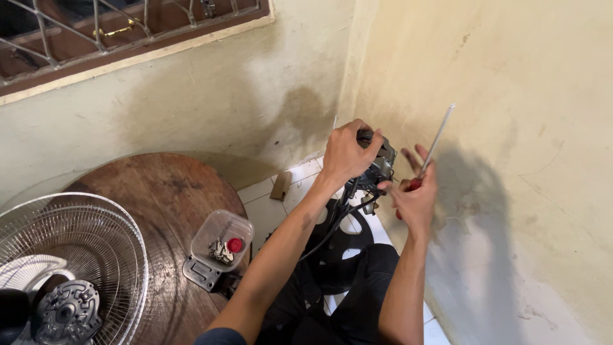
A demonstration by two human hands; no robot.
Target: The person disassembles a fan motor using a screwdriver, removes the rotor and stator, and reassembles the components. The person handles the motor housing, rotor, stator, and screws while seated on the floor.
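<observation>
My left hand (345, 153) grips the top of a dark fan motor (380, 165) held up in front of a corner of the wall. Black cables (341, 214) hang down from the motor toward my lap. My right hand (415, 195) holds a screwdriver (435, 144) with a red handle, its long metal shaft pointing up and to the right, away from the motor. The fingers of that hand touch the motor's right side.
A round wooden table (172, 191) stands at left. On it are a clear plastic tub (221, 239) with small metal parts and a red cap, a grey metal plate (201, 273), and a white wire fan guard (70, 255) with a motor housing. White floor tiles lie below.
</observation>
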